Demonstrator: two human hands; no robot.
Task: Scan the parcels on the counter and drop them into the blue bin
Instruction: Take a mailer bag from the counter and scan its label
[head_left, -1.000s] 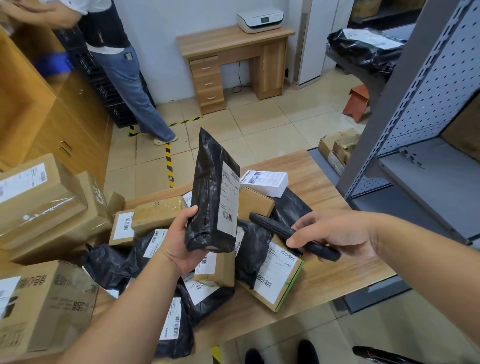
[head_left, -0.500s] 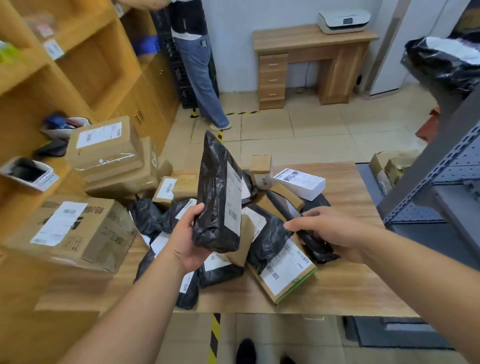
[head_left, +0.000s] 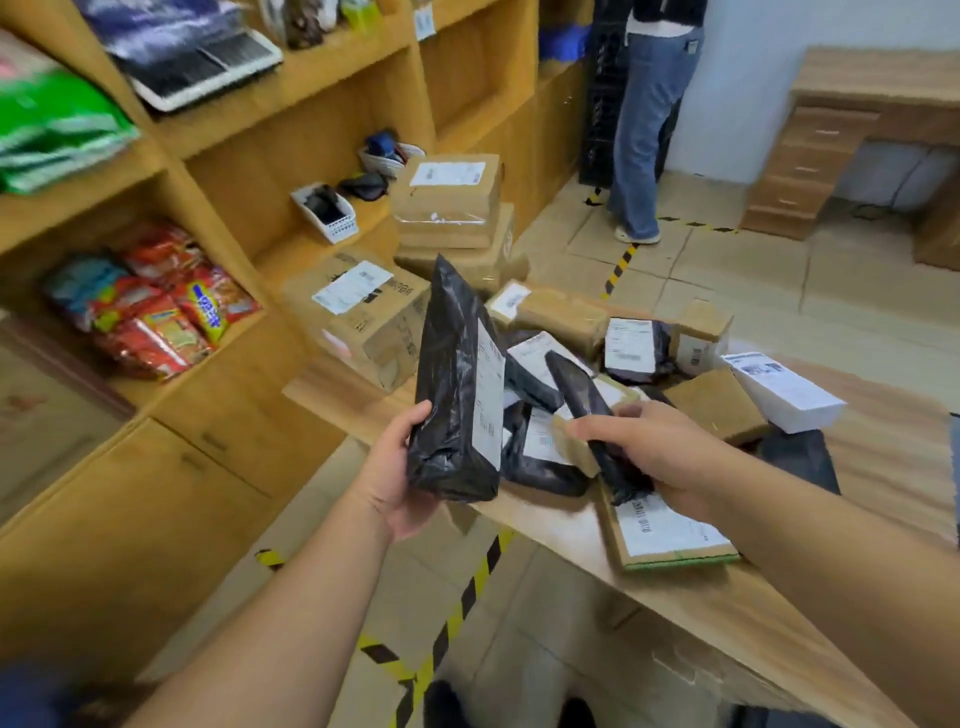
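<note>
Left hand (head_left: 402, 480) grips upright black parcel (head_left: 457, 384); right hand (head_left: 657, 457) holds blurred black scanner (head_left: 587, 410), label unreadable

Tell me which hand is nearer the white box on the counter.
Right. The right hand, gripping the scanner, sits just left of the white box; the left hand holds the black parcel farther left.

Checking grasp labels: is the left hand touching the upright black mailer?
Touching. The head view shows the left hand gripping the black mailer's lower edge, thumb across its front, holding it upright.
</note>
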